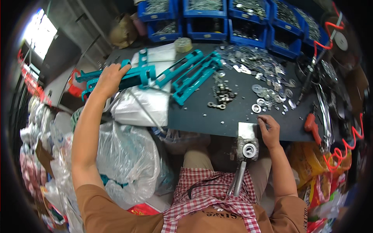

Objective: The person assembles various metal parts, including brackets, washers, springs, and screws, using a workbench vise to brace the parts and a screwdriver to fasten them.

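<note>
My left hand (110, 79) reaches to the far left with its fingers closed around a teal caulking gun frame (134, 77), which lies over white plastic bags (142, 105). More teal frames (196, 75) rest on the table just right of it. My right hand (269, 128) is at the table's front edge, fingers curled together; whatever they may hold is too small to make out. Beside it, clamped at the edge, stands a metal fixture (247, 136) with a round silver knob and a long lever (239, 178) pointing toward my lap.
Blue parts bins (204, 33) with small metal pieces line the back. Loose metal plates (256, 64), washers (268, 97) and springs (222, 91) are spread on the dark table (194, 116). An orange-handled tool (312, 126) lies right, near a coiled red hose (344, 153). A clear plastic bag (126, 155) stands lower left.
</note>
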{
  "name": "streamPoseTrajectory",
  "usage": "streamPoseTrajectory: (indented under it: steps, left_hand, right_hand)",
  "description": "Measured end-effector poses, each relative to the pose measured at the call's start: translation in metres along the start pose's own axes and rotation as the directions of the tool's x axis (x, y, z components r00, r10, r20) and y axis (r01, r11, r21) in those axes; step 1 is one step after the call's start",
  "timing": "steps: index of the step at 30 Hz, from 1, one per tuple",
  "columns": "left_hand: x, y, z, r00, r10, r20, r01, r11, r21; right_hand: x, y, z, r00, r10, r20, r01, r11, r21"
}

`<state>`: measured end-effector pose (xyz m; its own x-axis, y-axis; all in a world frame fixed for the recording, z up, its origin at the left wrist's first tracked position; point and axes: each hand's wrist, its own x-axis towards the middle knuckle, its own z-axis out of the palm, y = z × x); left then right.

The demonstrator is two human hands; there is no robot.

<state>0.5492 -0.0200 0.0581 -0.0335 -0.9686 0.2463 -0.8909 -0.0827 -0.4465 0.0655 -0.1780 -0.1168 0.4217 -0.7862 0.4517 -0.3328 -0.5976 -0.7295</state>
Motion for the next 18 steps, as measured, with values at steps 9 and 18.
streamPoseTrajectory:
  steps: [9, 18]
  left_hand:
    - [0.086, 0.000, 0.084, 0.966, 0.258, 0.029, -0.258, 0.966, -0.011]
    - [0.139, 0.017, 0.079, 0.833, 0.551, -0.046, -0.541, 0.829, 0.140]
  right_hand:
    - [-0.051, -0.020, -0.057, 0.989, 0.124, -0.082, -0.134, 0.984, -0.120]
    - [-0.109, -0.014, -0.079, 0.926, 0.334, -0.178, -0.348, 0.936, -0.055]
